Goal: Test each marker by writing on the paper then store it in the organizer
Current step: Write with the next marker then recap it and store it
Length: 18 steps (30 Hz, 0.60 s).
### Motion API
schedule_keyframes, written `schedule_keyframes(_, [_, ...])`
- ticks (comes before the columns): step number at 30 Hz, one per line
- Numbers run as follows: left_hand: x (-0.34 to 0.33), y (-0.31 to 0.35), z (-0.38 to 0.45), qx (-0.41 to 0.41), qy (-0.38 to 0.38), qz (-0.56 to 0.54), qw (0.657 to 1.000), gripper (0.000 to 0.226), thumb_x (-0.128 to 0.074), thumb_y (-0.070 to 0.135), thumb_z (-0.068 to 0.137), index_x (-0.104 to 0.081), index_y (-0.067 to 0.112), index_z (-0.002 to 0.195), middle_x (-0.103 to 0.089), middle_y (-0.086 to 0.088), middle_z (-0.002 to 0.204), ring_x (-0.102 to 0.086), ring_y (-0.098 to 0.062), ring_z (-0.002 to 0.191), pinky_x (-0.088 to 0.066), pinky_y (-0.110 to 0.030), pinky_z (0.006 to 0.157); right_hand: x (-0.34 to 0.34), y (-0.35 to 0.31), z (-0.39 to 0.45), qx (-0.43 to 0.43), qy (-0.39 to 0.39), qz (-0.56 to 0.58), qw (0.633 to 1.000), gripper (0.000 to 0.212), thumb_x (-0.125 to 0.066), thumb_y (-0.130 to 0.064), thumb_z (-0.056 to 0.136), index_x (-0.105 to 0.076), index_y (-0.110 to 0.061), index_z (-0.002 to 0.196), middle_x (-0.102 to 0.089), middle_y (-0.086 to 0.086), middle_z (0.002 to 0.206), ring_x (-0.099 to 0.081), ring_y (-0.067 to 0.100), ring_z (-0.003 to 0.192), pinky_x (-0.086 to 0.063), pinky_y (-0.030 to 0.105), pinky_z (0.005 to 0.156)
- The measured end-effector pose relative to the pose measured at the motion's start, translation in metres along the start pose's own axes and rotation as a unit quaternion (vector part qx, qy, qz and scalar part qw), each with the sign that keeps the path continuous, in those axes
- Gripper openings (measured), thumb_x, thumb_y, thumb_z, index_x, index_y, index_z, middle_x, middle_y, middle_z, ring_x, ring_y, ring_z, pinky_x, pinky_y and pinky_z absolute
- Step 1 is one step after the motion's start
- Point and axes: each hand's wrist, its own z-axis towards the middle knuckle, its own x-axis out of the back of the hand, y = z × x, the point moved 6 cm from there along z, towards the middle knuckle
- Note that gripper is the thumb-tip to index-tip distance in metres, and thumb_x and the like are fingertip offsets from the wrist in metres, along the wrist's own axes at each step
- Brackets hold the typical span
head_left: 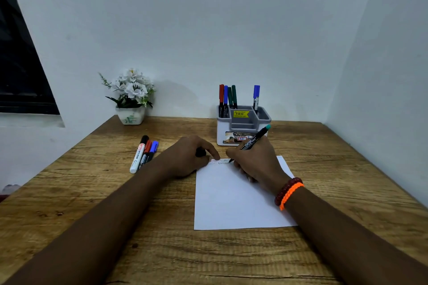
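My right hand (pixel 257 162) grips a black marker with a teal end (pixel 253 140), its tip touching the top edge of the white paper (pixel 231 201), where zigzag lines run. My left hand (pixel 192 157) rests at the paper's top left corner and holds a dark cap (pixel 200 152) in its fingers. The grey and white organizer (pixel 243 126) stands behind the hands with several markers upright in it: red, blue and green ones (pixel 227 97) on the left, one blue marker (pixel 256 97) on the right. Three more markers (pixel 144 154) lie on the table to the left.
A white pot of artificial flowers (pixel 130 97) stands at the back left of the wooden table (pixel 162 250). Walls close the table at the back and right. A dark window is at the far left.
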Motion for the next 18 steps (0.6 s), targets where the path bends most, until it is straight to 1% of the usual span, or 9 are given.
schedule_keyframes(4, [-0.0010, -0.0042, 0.0009, 0.001, 0.002, -0.003, 1.000, 0.028, -0.065, 0.016, 0.097, -0.078, 0.038, 0.108, -0.074, 0.007, 0.105, -0.067, -0.009, 0.089, -0.059, -0.038, 0.088, 0.0002, 0.0001, -0.0010, -0.009, -0.002, 0.013, 1.000, 0.018, -0.078, -0.016, 0.082, -0.062, -0.018, 0.073, -0.063, -0.002, 0.051, -0.050, 0.012, 0.034, -0.036, 0.019, 0.035])
schedule_keyframes(8, [-0.0011, -0.0060, 0.0020, 0.006, 0.001, -0.004, 1.000, 0.029, -0.066, 0.016, 0.097, -0.078, 0.039, 0.108, -0.075, 0.004, 0.108, -0.067, -0.010, 0.091, -0.059, -0.041, 0.089, 0.0014, 0.0001, -0.0019, -0.013, -0.002, 0.013, 1.000, 0.017, -0.077, -0.015, 0.082, -0.062, -0.017, 0.073, -0.063, -0.003, 0.051, -0.050, 0.012, 0.034, -0.036, 0.019, 0.035])
schedule_keyframes(11, [-0.0010, -0.0046, 0.0020, 0.004, 0.000, -0.003, 1.000, 0.030, -0.065, 0.014, 0.097, -0.078, 0.039, 0.109, -0.074, 0.004, 0.112, -0.067, -0.009, 0.092, -0.059, -0.038, 0.089, 0.0025, 0.0009, -0.0015, -0.014, 0.004, 0.012, 1.000, 0.016, -0.077, -0.015, 0.083, -0.064, -0.015, 0.075, -0.064, -0.002, 0.052, -0.051, 0.012, 0.034, -0.037, 0.020, 0.035])
schedule_keyframes(14, [-0.0008, -0.0030, 0.0017, 0.000, 0.000, -0.001, 1.000, 0.029, -0.065, 0.014, 0.097, -0.078, 0.037, 0.110, -0.074, 0.007, 0.110, -0.066, -0.007, 0.090, -0.059, -0.036, 0.087, 0.0027, 0.0013, -0.0015, -0.018, 0.003, 0.012, 1.000, 0.016, -0.079, -0.017, 0.083, -0.064, -0.016, 0.076, -0.064, -0.002, 0.052, -0.051, 0.013, 0.035, -0.037, 0.020, 0.034])
schedule_keyframes(18, [-0.0006, -0.0028, 0.0012, 0.001, 0.001, -0.003, 1.000, 0.030, -0.065, 0.013, 0.097, -0.078, 0.036, 0.110, -0.074, 0.008, 0.114, -0.066, -0.006, 0.092, -0.058, -0.035, 0.089, 0.0048, 0.0001, -0.0027, -0.021, -0.002, 0.007, 1.000, 0.017, -0.079, -0.018, 0.083, -0.063, -0.017, 0.076, -0.064, -0.003, 0.052, -0.050, 0.012, 0.034, -0.035, 0.019, 0.034])
